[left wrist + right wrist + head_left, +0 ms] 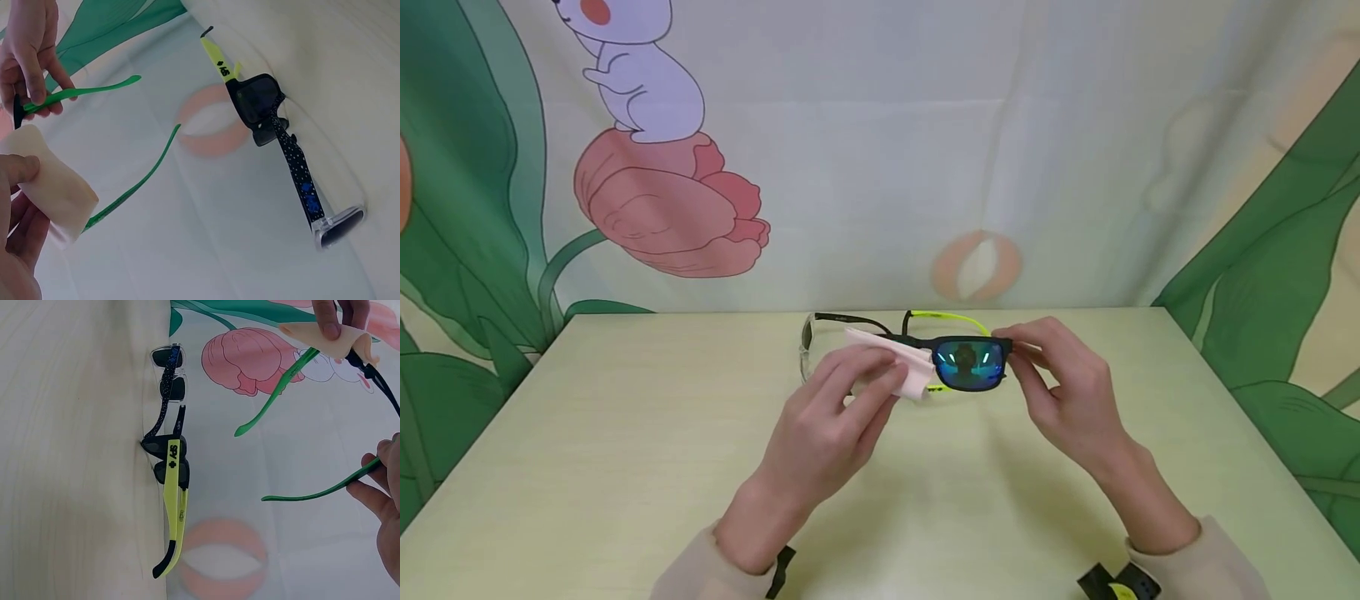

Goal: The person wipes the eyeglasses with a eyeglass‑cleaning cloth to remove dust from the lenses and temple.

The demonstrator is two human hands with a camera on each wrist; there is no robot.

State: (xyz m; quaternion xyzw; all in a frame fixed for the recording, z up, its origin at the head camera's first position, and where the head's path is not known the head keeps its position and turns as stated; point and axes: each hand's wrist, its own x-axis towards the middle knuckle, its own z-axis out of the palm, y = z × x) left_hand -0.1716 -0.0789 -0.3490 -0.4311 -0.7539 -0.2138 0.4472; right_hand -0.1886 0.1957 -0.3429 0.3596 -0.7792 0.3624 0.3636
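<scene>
Sunglasses [970, 364] with a dark front, blue mirrored lenses and green temples are held up between both hands above the table. My left hand [823, 425] pinches a pale pink cloth [916, 372] folded over the lens on the left, hiding that lens. At the opposite end, my right hand [1078, 400] grips the frame by its hinge corner and temple. Both green temples point away from me, one showing beneath the cloth [59, 187] in the left wrist view, the other running out between the right hand's fingers in the right wrist view.
Behind them at the table's [625, 442] far edge lie two more pairs: clear-framed sunglasses [167, 357] with speckled dark temples, and black sunglasses [172, 481] with yellow temples. A printed curtain [865, 167] hangs just past that edge.
</scene>
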